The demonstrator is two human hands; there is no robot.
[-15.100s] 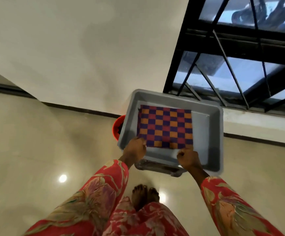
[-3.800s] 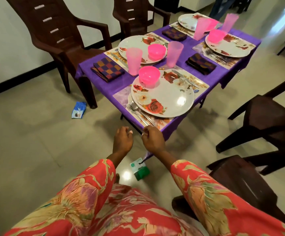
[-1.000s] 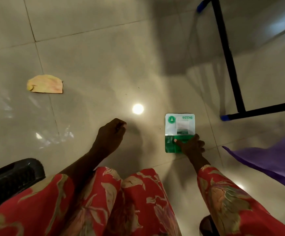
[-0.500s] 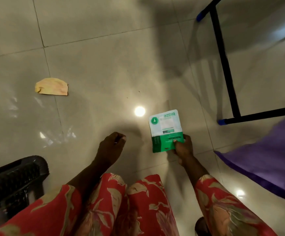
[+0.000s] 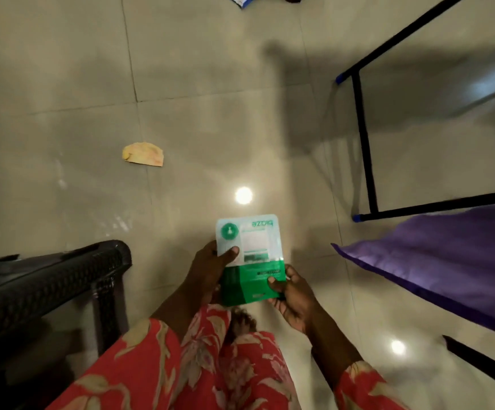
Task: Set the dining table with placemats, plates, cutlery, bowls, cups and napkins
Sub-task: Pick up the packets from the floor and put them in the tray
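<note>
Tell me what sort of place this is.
Probably a home dining area. The floor is glossy beige tile, a purple tablecloth hangs off a black-framed table, and a dark plastic chair stands at the left. Both hands hold a green and white packet.

The floor (image 5: 62, 69) is shiny, pale tile with thin lines between the tiles. A small yellow scrap (image 5: 143, 154) lies flat on it. Far to the right of the scrap, the black table legs (image 5: 364, 143) with blue tips stand on the floor.
</note>
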